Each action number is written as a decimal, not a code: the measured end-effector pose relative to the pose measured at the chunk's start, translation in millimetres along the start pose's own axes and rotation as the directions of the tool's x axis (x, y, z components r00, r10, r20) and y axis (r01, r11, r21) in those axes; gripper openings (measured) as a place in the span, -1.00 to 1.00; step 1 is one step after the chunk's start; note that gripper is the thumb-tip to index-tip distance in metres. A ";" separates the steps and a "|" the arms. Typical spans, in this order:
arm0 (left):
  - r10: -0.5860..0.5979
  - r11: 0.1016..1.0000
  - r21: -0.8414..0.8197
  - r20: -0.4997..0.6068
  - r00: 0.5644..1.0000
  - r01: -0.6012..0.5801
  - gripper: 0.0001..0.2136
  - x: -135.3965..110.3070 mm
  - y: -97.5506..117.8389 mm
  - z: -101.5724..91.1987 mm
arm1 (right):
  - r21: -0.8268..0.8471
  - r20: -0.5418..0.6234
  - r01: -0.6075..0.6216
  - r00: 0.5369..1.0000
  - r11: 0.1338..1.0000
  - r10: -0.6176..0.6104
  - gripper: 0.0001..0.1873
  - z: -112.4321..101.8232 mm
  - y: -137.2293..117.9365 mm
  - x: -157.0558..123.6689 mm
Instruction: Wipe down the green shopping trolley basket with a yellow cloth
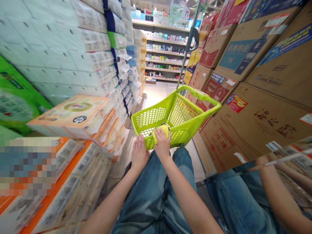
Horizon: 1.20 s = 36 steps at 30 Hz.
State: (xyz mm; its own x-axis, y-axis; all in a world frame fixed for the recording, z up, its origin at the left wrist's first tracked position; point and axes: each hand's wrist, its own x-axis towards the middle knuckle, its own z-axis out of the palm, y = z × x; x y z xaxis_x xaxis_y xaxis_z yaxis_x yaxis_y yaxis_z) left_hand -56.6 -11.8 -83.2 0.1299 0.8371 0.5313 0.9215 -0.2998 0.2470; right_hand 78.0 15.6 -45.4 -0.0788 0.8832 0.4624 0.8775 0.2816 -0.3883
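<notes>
A yellow-green plastic shopping basket (156,116) with lattice walls stands in the aisle just in front of my knees, tilted in view. My right hand (161,145) presses a yellow sponge-like pad (165,130) on the near rim, its fingers over the pad. Whether it is a sponge or a folded cloth, I cannot tell. My left hand (140,153) grips the near left corner of the basket, fingers hooked over the rim. From the basket's far end rises a long grey pull handle (188,42). Something dark shows beside the pad, too small to name.
Stacked white tissue packs (60,48) line the left side, with orange packs (73,113) nearer. Brown cardboard cartons (268,113) wall the right. Shelves of small goods (165,48) stand at the aisle's end. At lower right, jeans and an arm appear, apparently as a reflection.
</notes>
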 end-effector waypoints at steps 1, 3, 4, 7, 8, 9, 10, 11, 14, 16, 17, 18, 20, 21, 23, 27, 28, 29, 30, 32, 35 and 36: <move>0.003 1.000 0.002 0.005 1.000 -0.003 -0.30 0.0 -0.4 -0.2 | 0.019 0.027 0.064 0.998 0.998 -0.064 -0.28 5.5 -10.5 -4.9; 0.008 1.000 0.008 0.016 1.000 -0.008 -0.32 0.0 -1.6 -1.1 | 0.052 0.073 0.186 0.979 0.981 -0.189 -0.31 9.4 -18.0 -10.8; 0.010 1.000 0.009 0.019 1.000 -0.010 -0.32 -0.1 -2.2 -1.7 | 0.062 0.093 0.238 0.966 0.969 -0.243 -0.31 7.4 -14.0 -11.2; 0.022 1.000 0.006 0.020 1.000 -0.022 -0.32 0.0 -2.9 -3.9 | 0.033 0.114 0.277 0.953 0.960 -0.279 -0.25 -11.1 22.7 -3.5; 0.027 1.000 0.005 0.019 0.999 -0.027 -0.32 0.1 -2.6 -4.3 | 0.006 0.093 0.240 0.966 0.971 -0.240 -0.23 -18.7 38.7 0.9; 0.029 1.000 0.004 0.015 0.999 -0.029 -0.32 0.2 -2.0 -4.6 | -0.023 0.056 0.181 0.982 0.983 -0.180 -0.22 -25.5 53.7 5.3; 0.028 1.000 0.004 0.012 1.000 -0.028 -0.33 0.3 -1.3 -4.5 | -0.048 0.012 0.111 0.994 0.993 -0.110 -0.21 -30.5 65.8 9.1; 0.026 1.000 0.002 0.009 1.000 -0.026 -0.33 0.4 -0.4 -4.3 | -0.064 -0.033 0.039 0.999 0.997 -0.042 -0.21 -33.0 73.6 11.9; 0.010 1.000 -0.007 -0.009 1.000 -0.010 -0.31 0.6 1.8 -2.3 | -0.068 -0.121 -0.114 0.987 0.991 0.105 -0.21 -22.8 65.0 11.0; 0.002 1.000 -0.017 -0.017 1.000 -0.002 -0.30 0.5 2.2 -1.0 | -0.049 -0.114 -0.109 0.988 0.993 0.103 -0.22 -5.3 37.7 2.9; 0.000 1.000 -0.019 -0.015 1.000 0.000 -0.29 0.4 2.0 -0.6 | -0.035 -0.090 -0.067 0.994 0.997 0.064 -0.23 3.8 21.9 -2.5; -0.001 1.000 -0.018 -0.009 1.000 0.000 -0.30 0.3 1.6 -0.5 | -0.020 -0.055 -0.005 0.998 1.000 0.004 -0.25 11.5 7.2 -7.9; 0.003 1.000 -0.005 0.010 1.000 -0.003 -0.31 -0.1 0.5 -0.9 | 0.009 0.015 0.134 0.991 0.991 -0.134 -0.28 19.4 -12.2 -16.3; 0.007 1.000 0.002 0.018 1.000 -0.007 -0.32 -0.2 -0.1 -1.3 | 0.021 0.048 0.199 0.979 0.980 -0.200 -0.29 18.5 -14.5 -18.3; 0.009 1.000 0.012 0.023 1.000 -0.010 -0.33 -0.2 -0.7 -2.2 | 0.025 0.098 0.288 0.952 0.957 -0.289 -0.28 7.5 -2.6 -17.3; 0.012 1.000 0.016 0.011 1.000 -0.012 -0.34 0.3 0.4 -3.1 | -0.053 0.054 0.168 0.985 0.984 -0.166 -0.21 -28.6 57.5 -2.8; 0.013 1.000 0.016 0.010 1.000 -0.013 -0.34 0.5 1.1 -3.0 | -0.076 0.016 0.093 0.996 0.993 -0.092 -0.19 -34.6 69.6 0.8; 0.011 1.000 0.014 0.007 1.000 -0.011 -0.34 0.6 1.8 -2.7 | -0.092 -0.021 0.020 1.000 0.996 -0.022 -0.18 -37.7 77.1 3.4; 0.007 1.000 0.011 0.001 1.000 -0.007 -0.33 0.6 2.6 -2.2 | -0.104 -0.055 -0.045 0.998 0.994 0.040 -0.18 -37.5 79.0 4.7; -0.003 1.000 0.000 -0.017 1.000 0.003 -0.32 0.6 3.7 -0.9 | -0.108 -0.085 -0.118 0.990 0.987 0.109 -0.17 -27.7 65.8 3.0; -0.013 1.000 -0.011 -0.029 1.000 0.013 -0.31 0.2 3.4 1.2 | -0.070 -0.027 -0.034 0.999 0.997 0.032 -0.21 -1.1 19.4 -8.4; -0.012 1.000 -0.009 -0.025 1.000 0.012 -0.32 0.0 2.7 1.7 | -0.044 0.009 0.038 0.999 0.998 -0.037 -0.24 6.6 4.1 -12.8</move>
State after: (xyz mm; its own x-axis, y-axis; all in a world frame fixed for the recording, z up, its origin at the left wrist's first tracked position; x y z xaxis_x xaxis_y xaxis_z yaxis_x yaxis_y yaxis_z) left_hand -53.5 -11.9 -83.9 0.1096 0.8290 0.5484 0.9195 -0.2941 0.2608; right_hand 79.6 7.9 -58.1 -0.1158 0.8755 0.4692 0.8940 0.2978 -0.3349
